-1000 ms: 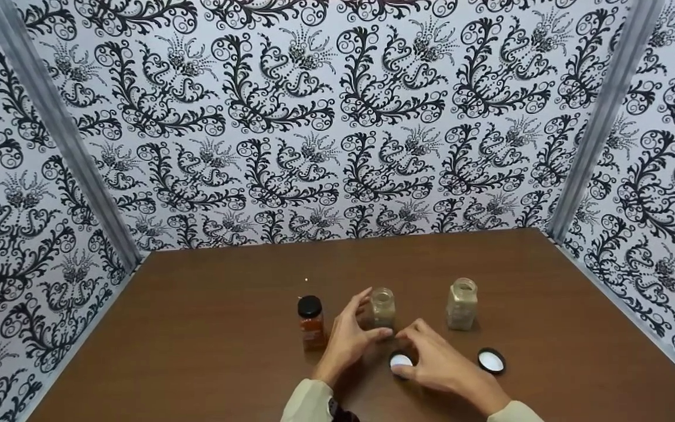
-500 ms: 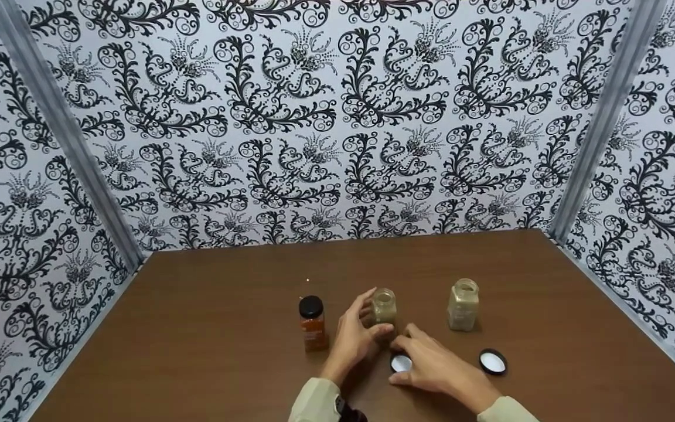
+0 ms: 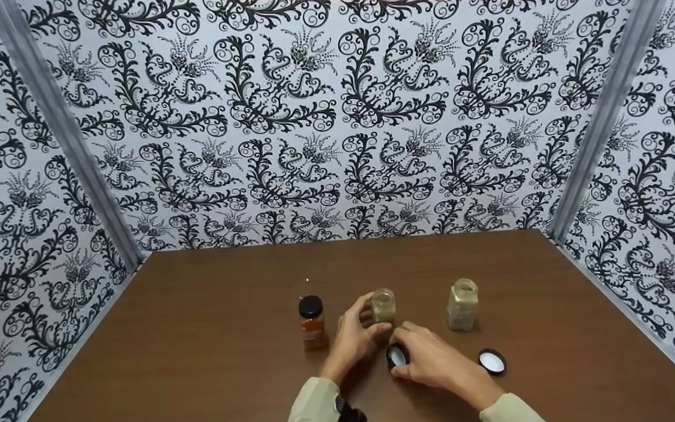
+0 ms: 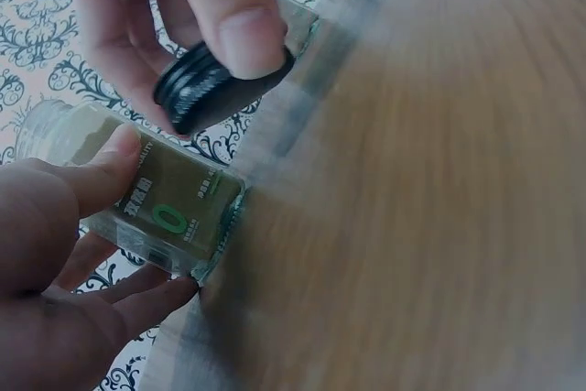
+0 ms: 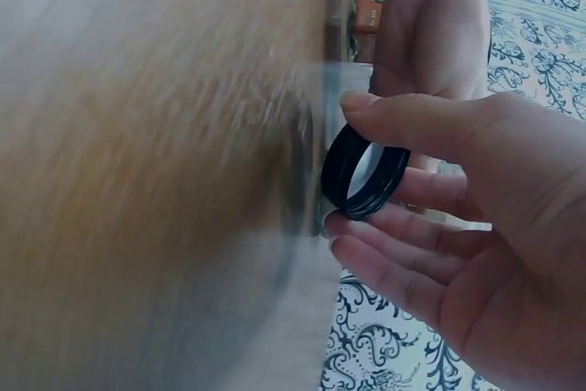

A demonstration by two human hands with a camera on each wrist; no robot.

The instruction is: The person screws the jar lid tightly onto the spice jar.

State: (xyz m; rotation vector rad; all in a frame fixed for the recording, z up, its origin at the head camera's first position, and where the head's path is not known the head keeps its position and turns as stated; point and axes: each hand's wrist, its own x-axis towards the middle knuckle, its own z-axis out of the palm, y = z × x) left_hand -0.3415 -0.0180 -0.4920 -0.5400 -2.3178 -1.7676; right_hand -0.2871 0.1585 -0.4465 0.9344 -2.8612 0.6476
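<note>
Down on the bench (image 3: 214, 328), the head view has an uncapped jar (image 3: 384, 308) upright at the left hand (image 3: 349, 340), a black-capped orange jar (image 3: 312, 328) nearby. Left wrist: those fingers clamp the jar. Right wrist: here's the right hand (image 5: 513, 226), fingers pinching a tilted black lid (image 5: 342, 169)!

The left hand (image 3: 352, 340) and right hand (image 3: 427, 358) are bare, below plain pale cream sleeves (image 3: 316, 402). A dark, rounded piece (image 3: 350, 412) shows against the left sleeve.

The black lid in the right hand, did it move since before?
Yes, the black lid, pinched in the right hand, has tipped up from lying flat on the table.
</note>
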